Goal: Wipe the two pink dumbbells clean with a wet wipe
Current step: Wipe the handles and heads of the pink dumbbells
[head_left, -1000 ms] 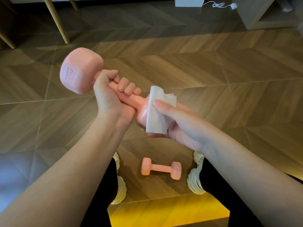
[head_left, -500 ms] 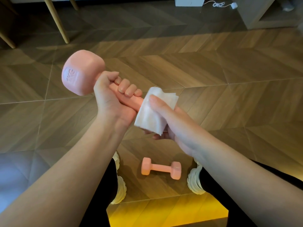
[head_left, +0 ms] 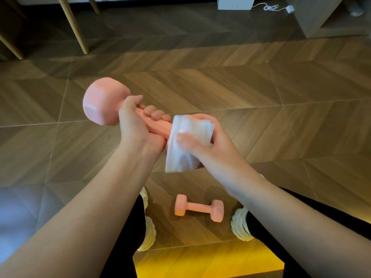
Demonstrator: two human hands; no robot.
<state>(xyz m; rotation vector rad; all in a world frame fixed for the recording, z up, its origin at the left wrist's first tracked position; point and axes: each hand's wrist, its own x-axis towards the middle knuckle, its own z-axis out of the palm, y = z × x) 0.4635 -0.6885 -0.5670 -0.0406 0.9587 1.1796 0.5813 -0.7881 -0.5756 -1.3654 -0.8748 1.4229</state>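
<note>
Above the floor, left hand (head_left: 136, 125) grips dumbbell (head_left: 104, 101) handle

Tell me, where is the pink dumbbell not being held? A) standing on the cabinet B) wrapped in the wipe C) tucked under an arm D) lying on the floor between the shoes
D: that pink dumbbell lies flat on the wood floor between the two white shoes.

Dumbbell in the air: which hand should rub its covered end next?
Right. The right hand holds the wet wipe round that end, while the left hand grips the held dumbbell by its handle, steadying it.
</note>
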